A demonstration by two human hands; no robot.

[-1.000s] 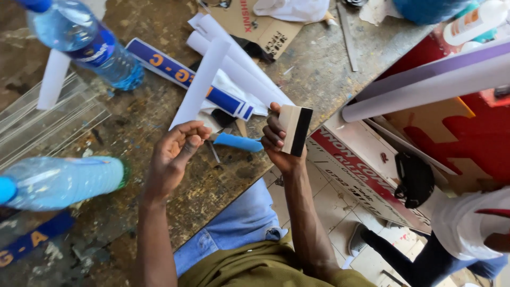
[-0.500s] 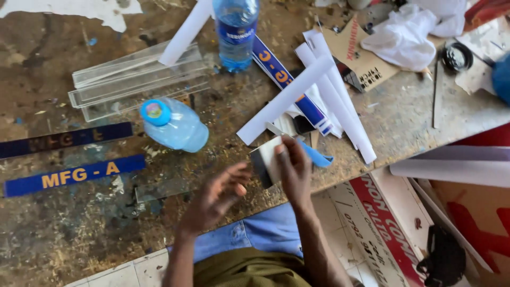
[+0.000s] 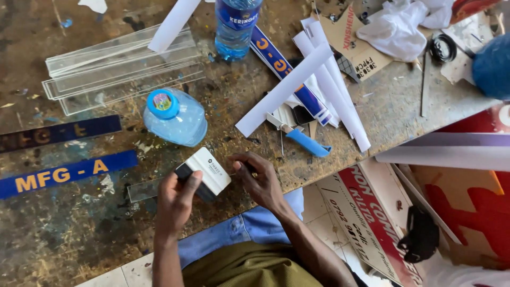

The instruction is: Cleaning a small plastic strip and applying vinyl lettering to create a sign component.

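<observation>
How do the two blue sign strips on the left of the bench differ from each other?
The lower blue strip is a brighter blue with crisp yellow lettering; the upper blue strip is darker and its letters are faint and worn. The lower one is tilted, its right end higher; the upper one lies flatter. Both are long, narrow, flat on the workbench and cut off by the picture's left edge.

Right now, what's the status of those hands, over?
Left hand gripping white squeegee. Right hand pinching clear strip end on the bench. Blue-capped bottle lying close behind, not touching.
</observation>
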